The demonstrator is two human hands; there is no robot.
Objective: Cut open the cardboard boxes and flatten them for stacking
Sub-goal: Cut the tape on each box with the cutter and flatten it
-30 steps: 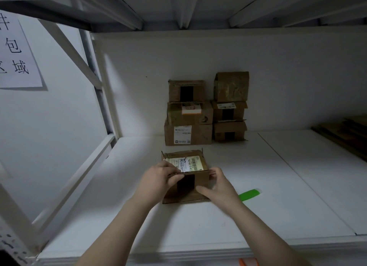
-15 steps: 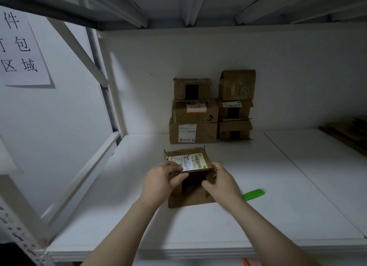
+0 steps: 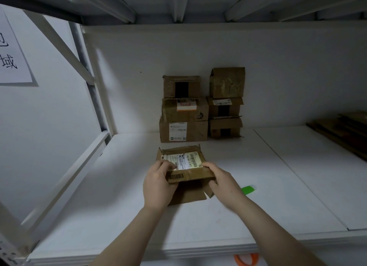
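Observation:
A small brown cardboard box (image 3: 188,175) with a white shipping label on top lies on the white shelf (image 3: 123,186) in front of me. Its near flaps hang open and its front side is folding down. My left hand (image 3: 158,184) grips the box's left near corner, thumb on the label. The right near corner is held by my right hand (image 3: 222,183), fingers curled round the flap edge. A green cutter (image 3: 248,190) lies on the shelf just right of my right hand.
Several taped boxes (image 3: 184,114) stand in two stacks against the back wall. Flattened cardboard (image 3: 343,130) lies at the far right. A diagonal rack brace (image 3: 65,182) borders the left. Something orange (image 3: 246,259) shows below the shelf's front edge.
The box's front side has opened and sagged forward under my hands, with the near flaps spreading. My view has shifted slightly closer.

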